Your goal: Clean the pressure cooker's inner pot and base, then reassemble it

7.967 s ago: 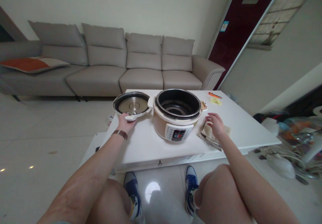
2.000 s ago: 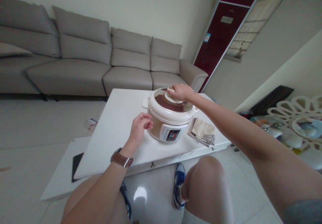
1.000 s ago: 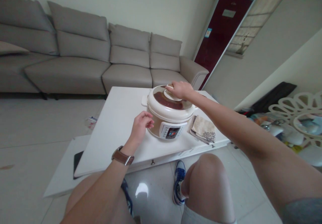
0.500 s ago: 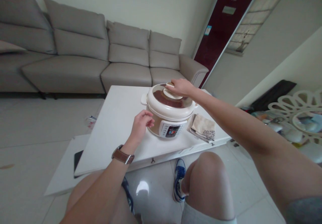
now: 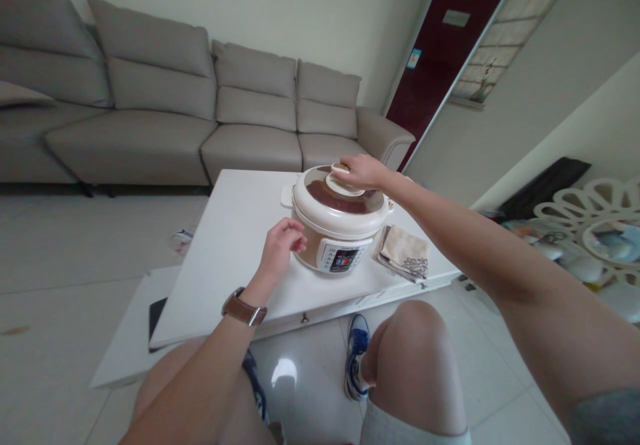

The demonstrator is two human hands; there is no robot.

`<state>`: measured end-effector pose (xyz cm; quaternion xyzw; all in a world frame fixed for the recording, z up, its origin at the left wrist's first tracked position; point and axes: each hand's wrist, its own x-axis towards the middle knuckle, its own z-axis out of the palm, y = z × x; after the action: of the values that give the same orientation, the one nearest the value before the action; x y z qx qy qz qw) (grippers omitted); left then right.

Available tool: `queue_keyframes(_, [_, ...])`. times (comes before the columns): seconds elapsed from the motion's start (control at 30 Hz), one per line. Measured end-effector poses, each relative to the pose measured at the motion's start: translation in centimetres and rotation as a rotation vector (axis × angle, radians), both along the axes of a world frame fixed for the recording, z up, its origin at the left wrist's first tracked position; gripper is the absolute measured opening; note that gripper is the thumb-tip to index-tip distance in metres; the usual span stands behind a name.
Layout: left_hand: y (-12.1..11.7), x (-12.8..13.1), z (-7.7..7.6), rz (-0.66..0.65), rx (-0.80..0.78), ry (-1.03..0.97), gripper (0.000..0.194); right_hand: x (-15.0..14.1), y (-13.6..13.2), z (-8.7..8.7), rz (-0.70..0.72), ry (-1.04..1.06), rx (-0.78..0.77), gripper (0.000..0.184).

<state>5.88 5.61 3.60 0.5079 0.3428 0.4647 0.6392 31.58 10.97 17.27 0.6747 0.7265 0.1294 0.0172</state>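
Observation:
A cream electric pressure cooker [image 5: 336, 238] stands on the white low table [image 5: 235, 252], its lid [image 5: 325, 200] seated on top. My right hand [image 5: 361, 170] reaches over the lid, fingers wrapped on the lid's handle. Just left of the cooker body hovers my left hand [image 5: 280, 248], fingers loosely curled and holding nothing, fingertips close to the cooker's side. A brown watch sits on that wrist. A folded beige cloth [image 5: 404, 260] lies to the right of the cooker.
A grey sofa [image 5: 200, 122] runs behind the table. A dark flat object [image 5: 156, 313] lies on a lower white shelf at the left. Clutter and white decorative pieces [image 5: 590, 232] fill the floor at right. My knees and blue shoes are below the table edge.
Eight seconds ago the lid lay open beside the cooker under my left hand and my right hand rested on the cloth. Now the lid sits on the cooker; little has moved in the last second.

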Motion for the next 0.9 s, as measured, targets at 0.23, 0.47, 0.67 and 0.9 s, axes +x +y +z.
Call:
queue_keyframes(0.23, [-0.1, 0.3, 0.0, -0.015, 0.010, -0.006, 0.017, 0.0, 0.0, 0.3, 0.037, -0.047, -0.009, 0.068])
queue_keyframes(0.47, [-0.1, 0.1, 0.3, -0.022, 0.018, -0.005, 0.016, 0.8, 0.5, 0.2, 0.126, -0.092, -0.014, 0.064])
queue_keyframes(0.67, [-0.2, -0.1, 0.4, -0.017, 0.026, -0.002, 0.016, 0.8, 0.4, 0.4, 0.143, -0.098, -0.016, 0.063])
queue_keyframes(0.9, [-0.3, -0.3, 0.5, -0.011, 0.019, -0.010, 0.017, 1.2, 0.5, 0.3, 0.198, -0.196, -0.035, 0.066])
